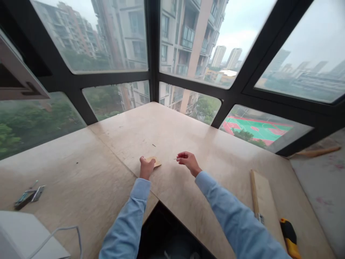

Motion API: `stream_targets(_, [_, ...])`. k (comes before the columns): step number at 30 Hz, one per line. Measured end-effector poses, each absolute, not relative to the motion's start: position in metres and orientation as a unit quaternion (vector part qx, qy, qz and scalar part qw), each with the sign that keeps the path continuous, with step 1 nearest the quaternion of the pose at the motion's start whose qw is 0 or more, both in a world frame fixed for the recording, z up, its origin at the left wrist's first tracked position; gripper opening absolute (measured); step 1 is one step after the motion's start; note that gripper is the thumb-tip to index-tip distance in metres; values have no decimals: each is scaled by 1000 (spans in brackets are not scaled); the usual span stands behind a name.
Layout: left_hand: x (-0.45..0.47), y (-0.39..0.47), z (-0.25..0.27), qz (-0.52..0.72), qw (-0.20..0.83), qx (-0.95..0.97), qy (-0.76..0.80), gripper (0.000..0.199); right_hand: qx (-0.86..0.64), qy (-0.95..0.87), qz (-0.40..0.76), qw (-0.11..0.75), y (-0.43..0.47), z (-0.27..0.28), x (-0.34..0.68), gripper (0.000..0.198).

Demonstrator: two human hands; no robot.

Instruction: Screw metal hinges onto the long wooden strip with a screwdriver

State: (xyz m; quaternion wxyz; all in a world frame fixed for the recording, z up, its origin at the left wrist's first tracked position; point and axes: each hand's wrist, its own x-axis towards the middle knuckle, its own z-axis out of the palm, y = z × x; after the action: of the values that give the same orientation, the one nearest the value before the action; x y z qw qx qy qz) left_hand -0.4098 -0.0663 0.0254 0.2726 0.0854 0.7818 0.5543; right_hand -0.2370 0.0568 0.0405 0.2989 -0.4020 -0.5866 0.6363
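My left hand (147, 167) grips a small flat piece of light wood (155, 162) by its left side, just above the pale countertop (172, 126). To the right of it, my right hand (188, 162) pinches a thin screw or nail (175, 159) between thumb and fingertips, its end pointing left toward the wood. A gap separates the two hands. Beyond them a second small screw or nail (153, 145) lies on the countertop. The fine detail of both is too small to make out.
At right lie a long wooden board (265, 201) and a yellow-black tool (289, 237). Metal hardware (29, 196) rests at left, near a white box (29, 237) with a grey cable (78, 233). A dark opening (167, 233) cuts into the counter's front edge. Windows surround the back.
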Motion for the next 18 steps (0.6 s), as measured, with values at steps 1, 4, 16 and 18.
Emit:
stream_targets(1, [-415, -70, 24, 546, 265, 93, 790, 75, -401, -592, 634, 295, 61, 33, -257, 22])
stream_targets(4, [-425, -76, 19, 532, 216, 116, 810, 81, -406, -609, 616, 292, 69, 15, -304, 20])
stream_targets(16, [-407, -73, 15, 534, -6, 249, 808, 51, -360, -659, 602, 271, 70, 5, -299, 26])
stream_targets(18, [-396, -72, 18, 540, -18, 273, 796, 44, -365, -655, 608, 260, 64, 9, -271, 22])
